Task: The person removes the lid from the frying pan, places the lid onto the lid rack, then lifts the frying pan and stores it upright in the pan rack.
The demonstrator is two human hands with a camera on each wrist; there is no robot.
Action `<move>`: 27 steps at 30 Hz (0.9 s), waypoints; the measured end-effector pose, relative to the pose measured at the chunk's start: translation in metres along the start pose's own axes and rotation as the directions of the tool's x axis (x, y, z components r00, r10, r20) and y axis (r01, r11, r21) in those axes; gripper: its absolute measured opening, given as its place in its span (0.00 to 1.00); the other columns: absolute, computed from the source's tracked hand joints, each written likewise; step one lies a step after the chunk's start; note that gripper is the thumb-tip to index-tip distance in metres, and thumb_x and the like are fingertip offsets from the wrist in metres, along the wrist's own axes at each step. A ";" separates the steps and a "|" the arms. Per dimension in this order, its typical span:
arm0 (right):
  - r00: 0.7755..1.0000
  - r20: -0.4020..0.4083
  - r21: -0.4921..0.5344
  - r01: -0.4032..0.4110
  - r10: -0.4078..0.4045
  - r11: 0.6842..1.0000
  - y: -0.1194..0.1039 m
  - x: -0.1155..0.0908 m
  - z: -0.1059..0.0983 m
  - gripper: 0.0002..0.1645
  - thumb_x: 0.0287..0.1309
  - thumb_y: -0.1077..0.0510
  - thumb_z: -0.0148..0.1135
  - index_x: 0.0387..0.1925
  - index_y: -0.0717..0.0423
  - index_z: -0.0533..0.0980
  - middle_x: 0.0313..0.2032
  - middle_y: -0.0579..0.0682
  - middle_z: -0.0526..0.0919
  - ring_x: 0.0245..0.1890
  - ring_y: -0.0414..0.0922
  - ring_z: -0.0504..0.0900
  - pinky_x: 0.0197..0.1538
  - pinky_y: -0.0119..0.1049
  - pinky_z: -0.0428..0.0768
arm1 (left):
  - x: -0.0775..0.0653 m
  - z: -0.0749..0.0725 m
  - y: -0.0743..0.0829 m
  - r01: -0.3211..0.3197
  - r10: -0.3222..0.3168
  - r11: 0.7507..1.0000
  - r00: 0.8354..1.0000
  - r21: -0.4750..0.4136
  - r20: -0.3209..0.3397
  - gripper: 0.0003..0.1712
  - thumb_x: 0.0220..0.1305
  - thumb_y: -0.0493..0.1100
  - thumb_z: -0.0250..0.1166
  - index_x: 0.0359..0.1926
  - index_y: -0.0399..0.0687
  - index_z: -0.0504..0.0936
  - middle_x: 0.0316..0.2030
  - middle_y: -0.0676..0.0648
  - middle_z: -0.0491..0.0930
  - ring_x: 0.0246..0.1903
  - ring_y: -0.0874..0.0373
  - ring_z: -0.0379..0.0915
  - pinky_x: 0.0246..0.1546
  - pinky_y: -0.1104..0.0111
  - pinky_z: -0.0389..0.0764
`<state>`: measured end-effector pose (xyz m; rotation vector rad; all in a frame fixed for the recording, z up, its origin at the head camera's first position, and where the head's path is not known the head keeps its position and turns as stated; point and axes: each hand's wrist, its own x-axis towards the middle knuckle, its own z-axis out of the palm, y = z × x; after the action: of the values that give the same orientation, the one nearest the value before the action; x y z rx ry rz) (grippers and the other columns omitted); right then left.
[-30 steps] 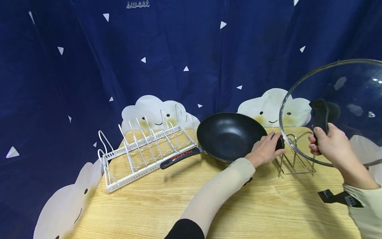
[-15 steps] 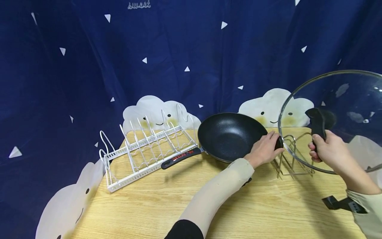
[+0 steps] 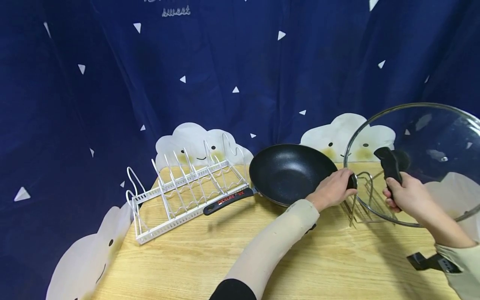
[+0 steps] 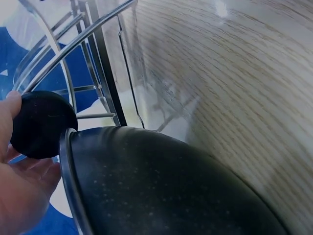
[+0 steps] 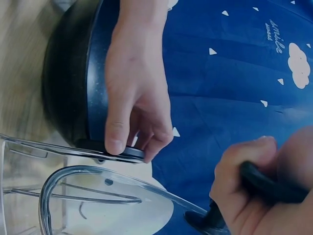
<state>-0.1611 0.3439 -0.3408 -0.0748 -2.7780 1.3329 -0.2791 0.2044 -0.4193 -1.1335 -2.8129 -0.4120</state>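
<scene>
A black wok (image 3: 288, 173) stands between two racks, its long black handle (image 3: 228, 201) pointing left towards the white rack. My left hand (image 3: 335, 188) grips the wok's short side handle (image 4: 44, 125), with thumb and fingers on opposite sides of it. To the right, my right hand (image 3: 409, 195) holds the black handle (image 3: 390, 166) of a large glass lid (image 3: 431, 133) with a metal rim. The lid is raised and steeply tilted, partly in front of a small wire rack (image 3: 369, 196). In the right wrist view, curled fingers wrap the lid handle (image 5: 269, 188).
A white wire rack (image 3: 187, 191) with upright dividers lies at the left of the wooden table (image 3: 180, 266). A dark blue curtain (image 3: 210, 62) with white clouds hangs behind. The lid extends past the head view's right edge.
My right hand has lowered the lid and brought it slightly left, towards the small wire rack. My left hand stays on the wok's side handle, and the wok has hardly moved.
</scene>
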 end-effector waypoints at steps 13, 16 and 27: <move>0.997 0.071 -0.051 -0.024 0.028 0.998 0.007 0.011 0.009 0.21 0.74 0.51 0.26 0.40 0.67 0.57 0.21 0.51 0.70 0.14 0.41 0.70 0.18 0.38 0.73 | 0.002 -0.001 -0.002 0.000 -0.001 1.000 0.999 0.029 0.035 0.33 0.64 0.65 0.49 0.67 0.62 0.57 0.63 0.62 0.60 0.59 0.71 0.58 0.53 0.78 0.65; 0.997 0.073 -0.069 -0.021 0.026 0.997 0.007 0.014 0.011 0.21 0.74 0.51 0.27 0.39 0.66 0.58 0.21 0.51 0.70 0.15 0.41 0.71 0.18 0.38 0.73 | 0.003 -0.002 -0.002 0.007 -0.008 1.000 0.999 0.026 0.034 0.34 0.64 0.65 0.50 0.67 0.62 0.57 0.64 0.62 0.59 0.61 0.71 0.57 0.55 0.79 0.64; 0.994 0.107 -0.072 -0.027 0.035 0.997 0.006 0.022 0.017 0.22 0.73 0.53 0.24 0.36 0.67 0.60 0.18 0.49 0.70 0.14 0.41 0.69 0.18 0.37 0.72 | 0.004 0.000 -0.003 0.011 -0.011 0.999 1.000 0.035 0.012 0.34 0.63 0.66 0.51 0.66 0.62 0.58 0.63 0.63 0.60 0.61 0.71 0.57 0.56 0.79 0.63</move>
<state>-0.1843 0.3363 -0.3550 -0.0513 -2.9257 1.2822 -0.2840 0.2053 -0.4188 -1.1181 -2.8261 -0.3559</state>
